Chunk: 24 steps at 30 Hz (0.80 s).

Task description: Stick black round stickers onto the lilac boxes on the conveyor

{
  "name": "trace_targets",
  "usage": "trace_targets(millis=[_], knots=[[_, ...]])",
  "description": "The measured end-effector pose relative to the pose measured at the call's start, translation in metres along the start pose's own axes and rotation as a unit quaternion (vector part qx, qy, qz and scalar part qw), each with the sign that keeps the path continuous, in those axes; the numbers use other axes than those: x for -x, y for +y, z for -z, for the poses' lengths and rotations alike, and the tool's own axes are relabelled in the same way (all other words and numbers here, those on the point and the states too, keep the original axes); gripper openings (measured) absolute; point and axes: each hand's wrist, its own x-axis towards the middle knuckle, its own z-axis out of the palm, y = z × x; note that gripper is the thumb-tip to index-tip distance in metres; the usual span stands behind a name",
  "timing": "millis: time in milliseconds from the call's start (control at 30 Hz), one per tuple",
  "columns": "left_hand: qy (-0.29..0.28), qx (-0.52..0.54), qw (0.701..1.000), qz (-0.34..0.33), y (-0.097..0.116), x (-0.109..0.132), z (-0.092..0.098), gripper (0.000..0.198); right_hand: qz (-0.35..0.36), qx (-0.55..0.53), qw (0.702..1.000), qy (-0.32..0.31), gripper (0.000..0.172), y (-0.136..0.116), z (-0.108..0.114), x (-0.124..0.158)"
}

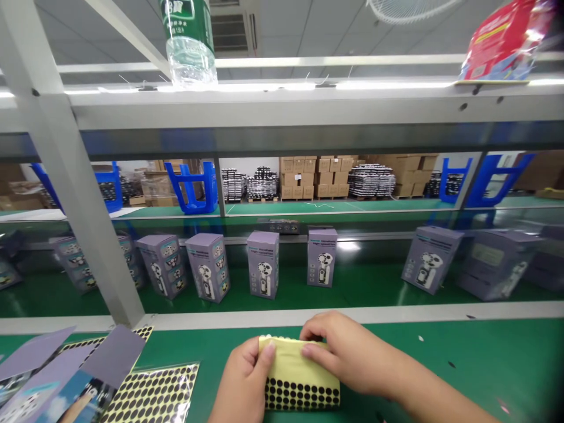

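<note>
A yellow sheet of round black stickers (pixel 302 392) is bent over at the top in front of me, its upper part bare backing and its lower part rows of black dots. My left hand (pixel 245 376) grips the left side, thumb across the front. At the upper right edge, my right hand (pixel 341 349) pinches the same sheet between thumb and fingers. White rounded bits show along the top fold. On the green bench to the left lies another sheet of black dot stickers (pixel 152 393), partly under flattened purple cartons (pixel 94 376).
Beyond a pale metal rail (pixel 273 318), several purple fan boxes (pixel 263 264) stand on a green conveyor belt (pixel 361 294). A metal post (pixel 83 170) rises at left. Overhead, a shelf beam (pixel 282 111) carries a water bottle (pixel 189 47) and a red packet (pixel 504 44).
</note>
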Motion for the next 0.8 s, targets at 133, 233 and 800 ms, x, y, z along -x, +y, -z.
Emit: trace_targets(millis=[133,233,800], knots=[[-0.010,0.017,1.000,0.002,-0.003,-0.001,-0.001,0.046,-0.010,-0.004,1.000,0.006,0.017,0.001,-0.007,-0.002],[-0.002,0.047,0.999,0.016,-0.009,-0.002,-0.002,0.043,-0.023,-0.011,1.000,0.008,0.014,0.002,-0.009,-0.003],[-0.148,0.036,0.986,0.074,-0.024,0.011,-0.011,0.052,0.008,-0.118,0.992,-0.043,0.016,-0.010,0.012,0.006]])
